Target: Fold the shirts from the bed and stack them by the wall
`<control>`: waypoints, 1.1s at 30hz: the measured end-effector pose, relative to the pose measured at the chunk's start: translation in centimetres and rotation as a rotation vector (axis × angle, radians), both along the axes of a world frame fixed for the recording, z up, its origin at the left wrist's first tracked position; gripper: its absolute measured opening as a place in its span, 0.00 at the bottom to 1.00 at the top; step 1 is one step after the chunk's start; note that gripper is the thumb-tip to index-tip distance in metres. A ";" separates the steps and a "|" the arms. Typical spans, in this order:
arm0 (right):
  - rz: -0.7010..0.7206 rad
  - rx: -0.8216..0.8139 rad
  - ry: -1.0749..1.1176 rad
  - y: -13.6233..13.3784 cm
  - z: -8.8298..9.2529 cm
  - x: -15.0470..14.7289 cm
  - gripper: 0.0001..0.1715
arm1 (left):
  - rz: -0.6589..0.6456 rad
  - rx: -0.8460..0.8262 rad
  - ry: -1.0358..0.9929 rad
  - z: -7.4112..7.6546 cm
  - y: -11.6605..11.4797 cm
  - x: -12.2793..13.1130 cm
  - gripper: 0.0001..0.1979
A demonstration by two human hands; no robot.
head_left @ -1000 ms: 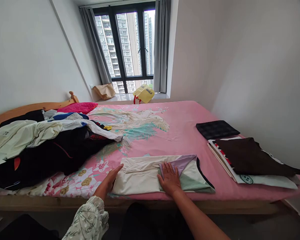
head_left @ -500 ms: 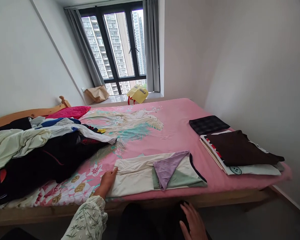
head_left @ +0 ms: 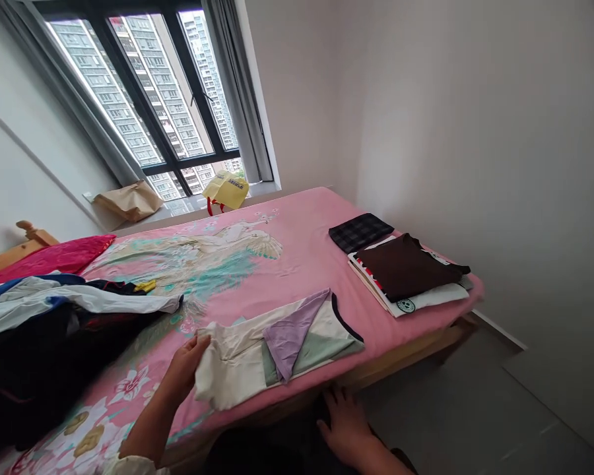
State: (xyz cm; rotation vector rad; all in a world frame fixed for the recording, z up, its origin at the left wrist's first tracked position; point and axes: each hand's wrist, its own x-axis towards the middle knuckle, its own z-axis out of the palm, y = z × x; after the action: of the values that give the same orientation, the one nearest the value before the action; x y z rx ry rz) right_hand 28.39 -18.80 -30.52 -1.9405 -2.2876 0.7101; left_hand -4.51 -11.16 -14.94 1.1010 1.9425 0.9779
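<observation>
A folded cream shirt (head_left: 237, 353) with purple and green panels and a dark neckline lies along the front edge of the bed. My left hand (head_left: 188, 363) grips its left end, fingers closed on the cloth, which is lifted and bunched a little there. The fingers are partly hidden behind the fabric. Below the bed edge, my right hand (head_left: 345, 422) is over my dark-clothed lap, holding nothing, with its fingers apart.
A loose heap of clothes (head_left: 69, 343) covers the left side of the pink bed (head_left: 301, 257). Folded clothes with a brown shirt (head_left: 406, 264) on top sit at the right, beside a dark checked cloth (head_left: 360, 231). A yellow bag (head_left: 228, 190) and paper bag (head_left: 133, 200) stand by the window.
The view has turned to the right. My left hand has raised the left end of the shirt slightly, and the cloth there is now bunched. My right hand stays low near my lap.
</observation>
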 end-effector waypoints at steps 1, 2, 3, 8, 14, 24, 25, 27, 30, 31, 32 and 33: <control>-0.006 -0.005 0.015 0.0 -0.2 0.0 0.33 | -0.087 0.021 -0.135 0.9 0.8 2.5 0.20; -0.013 -0.010 0.032 0.0 -0.3 0.1 0.33 | -0.138 0.051 -0.197 1.5 1.7 5.1 0.22; -0.020 -0.012 0.050 0.1 -0.5 0.1 0.33 | -0.185 0.062 -0.209 1.9 2.6 7.9 0.21; -0.053 0.031 0.144 0.5 -1.4 0.6 0.32 | -0.343 0.077 0.135 -0.8 7.2 20.6 0.18; -0.090 0.012 0.195 1.1 -2.6 1.3 0.33 | -0.385 0.021 0.264 -5.9 9.0 25.8 0.23; -0.104 0.067 0.281 1.2 -2.7 1.0 0.31 | -0.424 0.087 0.325 -5.9 9.9 26.6 0.23; -0.106 0.062 0.280 1.2 -2.7 1.1 0.31 | -0.422 0.073 0.310 -6.0 9.9 26.9 0.23; -0.103 0.049 0.278 1.3 -2.6 1.3 0.32 | -0.420 0.033 0.285 -6.1 9.9 27.5 0.24; -0.100 0.034 0.280 1.3 -2.2 1.3 0.32 | -0.421 -0.043 0.249 -5.9 9.7 27.8 0.26; -0.097 0.035 0.283 1.2 -2.1 1.3 0.32 | -0.425 -0.074 0.229 -5.7 9.6 27.8 0.27; -0.096 0.037 0.286 1.2 -2.0 1.3 0.32 | -0.429 -0.103 0.205 -5.5 9.5 27.8 0.27; -0.096 0.040 0.289 1.1 -1.9 1.2 0.31 | -0.436 -0.126 0.182 -5.4 9.4 27.8 0.28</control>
State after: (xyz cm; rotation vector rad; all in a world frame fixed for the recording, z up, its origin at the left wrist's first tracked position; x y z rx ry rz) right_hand 29.61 -17.65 -32.38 -1.7815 -2.0100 0.8630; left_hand 23.24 -1.75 -20.29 1.4983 1.7636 0.5277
